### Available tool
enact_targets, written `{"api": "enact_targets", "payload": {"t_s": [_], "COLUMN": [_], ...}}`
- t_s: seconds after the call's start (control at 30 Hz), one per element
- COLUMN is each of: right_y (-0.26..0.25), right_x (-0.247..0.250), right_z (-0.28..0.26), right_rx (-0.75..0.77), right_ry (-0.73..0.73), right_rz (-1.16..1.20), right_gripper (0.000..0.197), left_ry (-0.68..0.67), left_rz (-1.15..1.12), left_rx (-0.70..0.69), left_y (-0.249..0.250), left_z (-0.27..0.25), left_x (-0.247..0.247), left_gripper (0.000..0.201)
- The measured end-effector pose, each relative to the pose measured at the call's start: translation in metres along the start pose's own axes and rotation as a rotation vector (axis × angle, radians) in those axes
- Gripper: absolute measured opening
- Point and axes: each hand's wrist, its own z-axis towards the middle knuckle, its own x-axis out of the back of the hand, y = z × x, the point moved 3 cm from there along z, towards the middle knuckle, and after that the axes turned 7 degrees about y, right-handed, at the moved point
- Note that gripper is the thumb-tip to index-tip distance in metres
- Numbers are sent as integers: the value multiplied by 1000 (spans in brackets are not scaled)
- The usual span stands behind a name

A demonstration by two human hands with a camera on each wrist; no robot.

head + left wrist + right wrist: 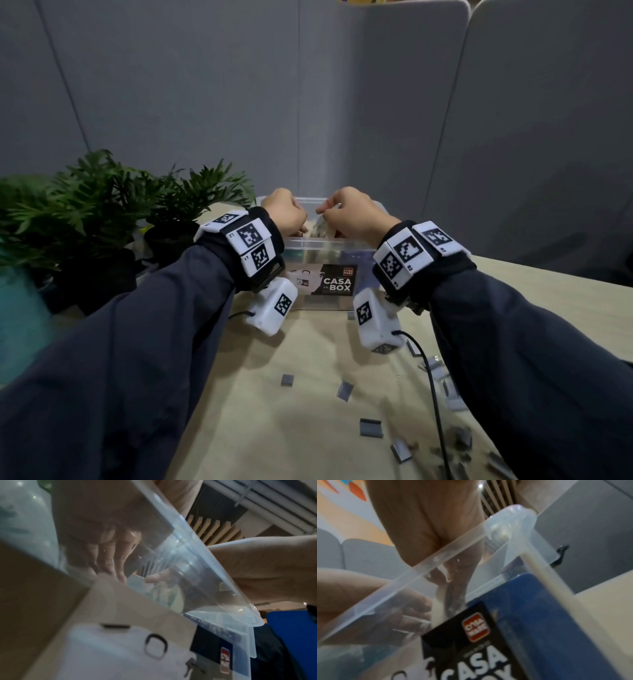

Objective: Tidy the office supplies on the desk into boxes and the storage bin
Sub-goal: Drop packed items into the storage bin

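Nearest, grey staple strips (pixel 370 427) lie scattered on the beige desk (pixel 294 411). Beyond — clear storage bin (pixel 318 245) with a CASA BOX label. Both hands reach over its near rim: left hand (pixel 284 210) fingers curled, right hand (pixel 352 214) fingers curled inside the bin — what either holds, cannot tell. Potted plants (pixel 102 205) far left.

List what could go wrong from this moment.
1. Both hands, left hand and right hand, reach inside the clear bin; dragging on its wall might tip or shift it.
2. The wrist cable trails over loose staple strips and may sweep them about.
3. What the fingers hold is blurred; it may drop badly.
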Motion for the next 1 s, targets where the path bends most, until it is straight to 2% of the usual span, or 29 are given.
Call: {"api": "enact_targets", "payload": {"t_s": [0.1, 0.23, 0.37, 0.4, 0.5, 0.63, 0.7, 0.77, 0.87, 0.9, 1.0], "right_y": [-2, -2, 5, 6, 6, -1, -1, 0, 2, 1, -4], "right_x": [-8, -12, -13, -14, -17, -20, -20, -20, -20, -20, -22], "right_z": [5, 9, 13, 15, 15, 13, 13, 13, 12, 12, 6], "right_rx": [-20, -50, -111, -124, -136, -92, -95, -101, -88, -85, -67], "right_ry": [-42, -141, 92, 101, -27, -258, -295, -224, -15, 13, -69], "right_rz": [86, 175, 271, 287, 275, -56, -175, -170, -120, -119, -181], "right_gripper": [29, 22, 27, 26, 22, 26, 33, 34, 32, 31, 33], "left_ry": [64, 123, 112, 110, 111, 123, 122, 120, 128, 141, 211], "left_rz": [-59, -81, -120, -119, -115, -103, -113, -116, -69, -42, 49], "left_rx": [3, -13, 7, 8, -5, -7, -10, -5, -31, -44, -123], "left_y": [-1, -3, -5, -4, -4, -5, -5, -5, -6, -6, -4], "left_z": [2, 3, 4, 3, 3, 4, 5, 5, 5, 5, 1], "left_x": [3, 5, 6, 6, 5, 5, 6, 6, 5, 5, 7], "left_gripper": [25, 14, 21, 25, 25, 23, 23, 26, 27, 27, 28]}}
